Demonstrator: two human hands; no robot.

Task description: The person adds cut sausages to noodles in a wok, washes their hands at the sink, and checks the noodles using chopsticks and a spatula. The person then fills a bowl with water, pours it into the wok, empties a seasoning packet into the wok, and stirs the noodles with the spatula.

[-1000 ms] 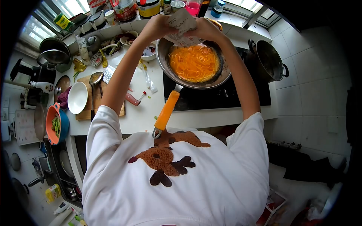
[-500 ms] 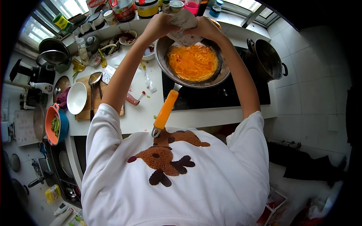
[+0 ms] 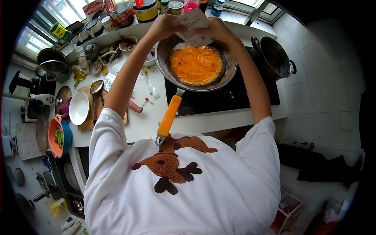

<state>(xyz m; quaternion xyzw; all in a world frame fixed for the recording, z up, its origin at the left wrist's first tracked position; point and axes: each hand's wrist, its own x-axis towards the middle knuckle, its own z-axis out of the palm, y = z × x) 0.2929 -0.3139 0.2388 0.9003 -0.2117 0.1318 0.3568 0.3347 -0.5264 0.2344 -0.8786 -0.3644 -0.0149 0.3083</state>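
Between them, my left hand (image 3: 166, 27) and my right hand (image 3: 220, 29) hold a pale printed packet (image 3: 192, 26) by its two sides, tilted above the far rim of a wok. The wok (image 3: 161, 64) stands on a black stove and has an orange handle (image 3: 169, 116) pointing toward my shirt. Noodles (image 3: 196, 65) in orange-red broth fill its middle. The packet's lower end hangs over the wok, and whether anything comes out of it cannot be seen.
A dark pot (image 3: 274, 58) stands right of the wok. Left are a white bowl (image 3: 79, 108), a cutting board (image 3: 87, 93) with a ladle, a red-handled tool (image 3: 135, 106) and a colander (image 3: 67, 135). Jars and tubs line the back ledge.
The view has shifted slightly, so the wok and counter items appear a little further left. The packet shows more of its printed face. Both hands still hold it.
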